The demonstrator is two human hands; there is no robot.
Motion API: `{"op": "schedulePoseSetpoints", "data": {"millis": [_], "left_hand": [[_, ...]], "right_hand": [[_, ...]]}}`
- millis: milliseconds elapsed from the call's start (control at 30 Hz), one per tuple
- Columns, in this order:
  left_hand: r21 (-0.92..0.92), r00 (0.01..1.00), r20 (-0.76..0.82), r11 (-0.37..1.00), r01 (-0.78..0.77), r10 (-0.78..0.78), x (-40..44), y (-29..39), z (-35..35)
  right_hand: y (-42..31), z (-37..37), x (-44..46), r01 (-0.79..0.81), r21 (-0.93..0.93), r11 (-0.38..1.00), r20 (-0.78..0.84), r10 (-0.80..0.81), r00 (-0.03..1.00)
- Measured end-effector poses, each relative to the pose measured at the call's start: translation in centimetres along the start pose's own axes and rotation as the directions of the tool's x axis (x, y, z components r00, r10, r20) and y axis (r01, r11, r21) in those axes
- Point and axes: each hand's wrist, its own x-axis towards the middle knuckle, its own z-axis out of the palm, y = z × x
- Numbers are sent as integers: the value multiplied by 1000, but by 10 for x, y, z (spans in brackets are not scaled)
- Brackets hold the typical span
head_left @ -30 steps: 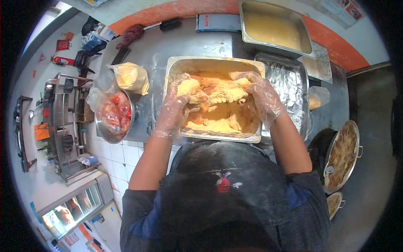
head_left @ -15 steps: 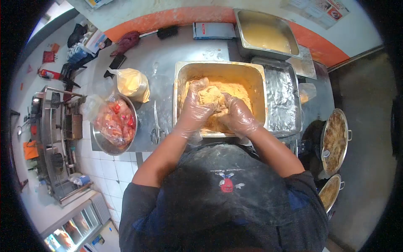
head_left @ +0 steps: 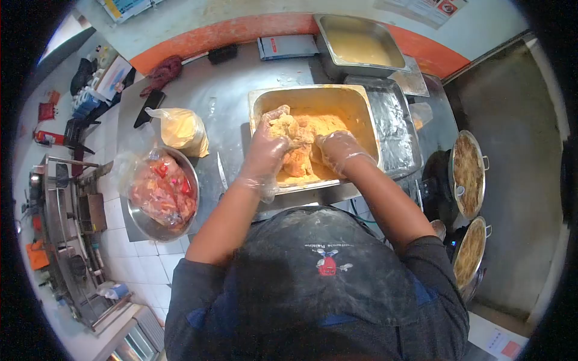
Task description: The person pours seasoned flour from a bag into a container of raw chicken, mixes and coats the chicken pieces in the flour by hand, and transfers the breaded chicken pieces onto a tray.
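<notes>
Keep the coated piece [head_left: 283,126] low inside the deep pan [head_left: 308,89], in the grip of your left hand [head_left: 269,150], and press loose coating [head_left: 328,123] lightly into every fold; whether your right hand [head_left: 342,151] grasps anything, I can't tell. Around you, count one bowl [head_left: 142,222] of raw meat [head_left: 161,194], one bag of yellow powder [head_left: 182,132], and two round pots [head_left: 483,179].

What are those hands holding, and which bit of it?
The left hand holds a floury food piece by its left side. Whether the right hand holds anything, I can't tell.
</notes>
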Motion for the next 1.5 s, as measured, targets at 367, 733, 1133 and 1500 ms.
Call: {"op": "schedulePoseSetpoints", "data": {"millis": [367, 733, 1133, 1500], "left_hand": [[470, 986, -164, 881, 50, 32, -6, 21, 11], [555, 978, -44, 818, -148, 206, 14, -28, 6], [834, 732, 548, -194, -517, 405, -25, -33, -38], [869, 754, 486, -337, -363, 442, -35, -33, -17]], "right_hand": [[50, 48, 15, 368, 620, 694, -429, -93, 899], [3, 2, -11, 279, 960, 22, -272, 304, 913], [18, -89, -62, -1, -43, 999, 261, 13, 965], [89, -64, -30, 340, 175, 924, 140, -366, 920]]}}
